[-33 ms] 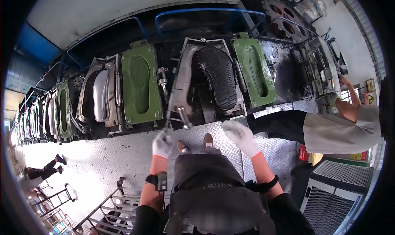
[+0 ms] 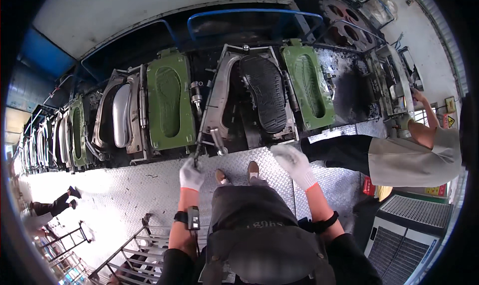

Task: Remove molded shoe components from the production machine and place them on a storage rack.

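Note:
My left hand [image 2: 191, 175], in a white glove, is closed around a thin handle [image 2: 198, 147] at the near left corner of a metal shoe-sole mould [image 2: 219, 98]. A short metal cylinder [image 2: 217, 141] sits beside that handle. Inside the mould's right half lies a black rubber sole [image 2: 264, 93], tread side up, with ragged flash along its edge. My right hand [image 2: 293, 164], also white-gloved, is held near the mould's front right corner, apart from it. Its fingers are loosely bent, and nothing shows in them.
Green mould plates [image 2: 172, 103] flank the mould, and more moulds [image 2: 122, 115] line the bench leftward. Blue rails [image 2: 254, 11] run behind. A co-worker [image 2: 414, 157] stands at the right by a machine. A metal rack [image 2: 132, 257] and a grey cooler unit [image 2: 404, 235] stand nearer.
My left hand has moved slightly left with the handle. The mould's left frame and its cylinder have swung the same way. My right hand has shifted only a little.

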`<state>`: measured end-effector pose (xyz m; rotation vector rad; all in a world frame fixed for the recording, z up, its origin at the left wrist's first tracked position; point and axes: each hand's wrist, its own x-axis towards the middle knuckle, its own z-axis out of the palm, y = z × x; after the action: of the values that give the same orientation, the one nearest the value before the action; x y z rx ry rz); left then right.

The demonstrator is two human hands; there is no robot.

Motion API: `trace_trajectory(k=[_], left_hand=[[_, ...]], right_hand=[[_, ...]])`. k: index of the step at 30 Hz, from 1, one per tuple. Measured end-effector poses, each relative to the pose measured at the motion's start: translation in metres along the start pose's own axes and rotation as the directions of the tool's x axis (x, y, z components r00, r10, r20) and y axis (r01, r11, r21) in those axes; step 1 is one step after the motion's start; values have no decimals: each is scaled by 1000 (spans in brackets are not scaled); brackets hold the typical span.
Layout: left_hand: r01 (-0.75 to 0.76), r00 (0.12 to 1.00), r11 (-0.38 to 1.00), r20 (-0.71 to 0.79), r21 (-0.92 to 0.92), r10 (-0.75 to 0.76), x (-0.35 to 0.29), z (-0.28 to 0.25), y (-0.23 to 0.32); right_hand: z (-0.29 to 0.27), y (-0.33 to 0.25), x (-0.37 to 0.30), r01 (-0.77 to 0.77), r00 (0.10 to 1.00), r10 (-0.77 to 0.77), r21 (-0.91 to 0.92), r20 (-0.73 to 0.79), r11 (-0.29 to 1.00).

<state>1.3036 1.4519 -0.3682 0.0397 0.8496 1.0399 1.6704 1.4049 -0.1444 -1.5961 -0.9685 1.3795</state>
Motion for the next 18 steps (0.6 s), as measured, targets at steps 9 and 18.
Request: trace_trajectory(k=[9,18], left_hand=[[-245,962,690,256,681,88,-16,41,-118],[-279,711,613,-270,739,650,149,200,-124]], right_hand=[[-40,29,70,313,849,-508,-636,-145,705],[-35,48,116,530,773,-600,-731,207,430]])
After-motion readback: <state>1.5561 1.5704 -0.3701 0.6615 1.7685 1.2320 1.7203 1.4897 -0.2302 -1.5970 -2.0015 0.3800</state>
